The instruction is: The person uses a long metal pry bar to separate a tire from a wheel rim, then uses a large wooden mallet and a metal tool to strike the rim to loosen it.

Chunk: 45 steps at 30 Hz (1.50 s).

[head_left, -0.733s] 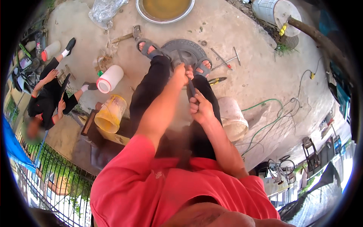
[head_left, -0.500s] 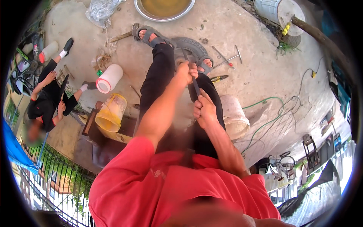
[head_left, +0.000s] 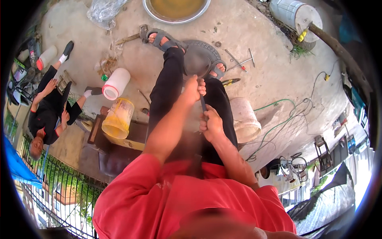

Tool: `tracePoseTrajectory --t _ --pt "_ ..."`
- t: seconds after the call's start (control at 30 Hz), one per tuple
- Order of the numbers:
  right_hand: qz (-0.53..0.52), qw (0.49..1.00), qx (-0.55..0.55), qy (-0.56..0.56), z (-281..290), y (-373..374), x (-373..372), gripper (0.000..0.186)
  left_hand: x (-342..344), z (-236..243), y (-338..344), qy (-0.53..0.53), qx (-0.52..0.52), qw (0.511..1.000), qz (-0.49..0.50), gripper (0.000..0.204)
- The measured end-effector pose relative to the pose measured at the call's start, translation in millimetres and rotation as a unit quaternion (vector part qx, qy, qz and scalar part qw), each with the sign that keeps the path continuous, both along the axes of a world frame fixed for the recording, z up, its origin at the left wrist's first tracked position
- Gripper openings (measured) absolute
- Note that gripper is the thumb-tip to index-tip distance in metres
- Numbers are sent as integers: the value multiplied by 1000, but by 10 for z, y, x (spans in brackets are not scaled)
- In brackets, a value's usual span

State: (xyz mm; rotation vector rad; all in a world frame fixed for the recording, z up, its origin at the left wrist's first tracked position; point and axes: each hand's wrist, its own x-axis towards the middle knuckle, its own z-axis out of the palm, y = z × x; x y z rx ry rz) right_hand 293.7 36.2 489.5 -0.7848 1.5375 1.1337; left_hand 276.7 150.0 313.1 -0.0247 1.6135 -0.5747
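Note:
Both my hands grip one long dark metal bar, apparently a tyre lever [head_left: 203,103], held lengthwise between my knees. My left hand [head_left: 193,89] is closed round its farther part, and my right hand [head_left: 211,124] is wrapped round the nearer part. Past my left hand I cannot make out the lever's far end. Between my sandalled feet lies a wheel with a black tyre [head_left: 207,48]. My left sandal [head_left: 161,38] and right sandal [head_left: 217,68] rest at the tyre's two sides. The middle of the wheel is blurred.
A water-filled basin [head_left: 178,20] stands ahead. Left are a hammer [head_left: 129,38], a white container [head_left: 117,81], a yellow bucket [head_left: 119,118] and a seated person [head_left: 47,115]. Right are a T-handled wrench [head_left: 251,58], yellow-handled pliers [head_left: 230,82], a white bucket [head_left: 243,119] and a green hose [head_left: 284,102].
Both hands have drawn back toward my body with the tyre lever. The lever's far part, seen over the wheel before, no longer shows beyond my left hand.

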Motion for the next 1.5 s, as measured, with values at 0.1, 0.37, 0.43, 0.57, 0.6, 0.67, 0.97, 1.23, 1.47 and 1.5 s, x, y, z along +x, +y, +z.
tracePoseTrajectory --t 0.1,0.37,0.43,0.57,0.6,0.67,0.97,1.23,1.47,1.5 --pt "21 1000 1 -16 -94 37 90 53 58 -97 33 10 5 1000 -7 46" --pt "92 995 35 -19 -364 112 494 60 595 -338 75 41 20 998 -49 49" --pt "62 997 24 -37 -242 165 331 62 326 -261 67 19 0 1000 -24 52" --pt "41 999 21 2 -28 283 326 65 215 -130 163 54 2 998 -21 55" --pt "40 999 23 -6 -8 238 316 65 226 -119 143 47 4 999 -21 55" --pt "-12 998 55 -10 23 145 331 64 273 -108 99 24 -1 999 -22 55" --pt "2 999 45 3 -138 96 419 61 362 -241 -27 66 -19 996 -56 56" --pt "54 998 -5 20 -462 184 776 51 723 -522 -37 75 -16 992 -102 55" --pt "63 998 27 5 -305 111 732 64 454 -480 -110 54 -5 998 -39 55" --pt "63 998 13 0 -253 101 742 64 530 -395 -113 25 -8 998 -60 46"
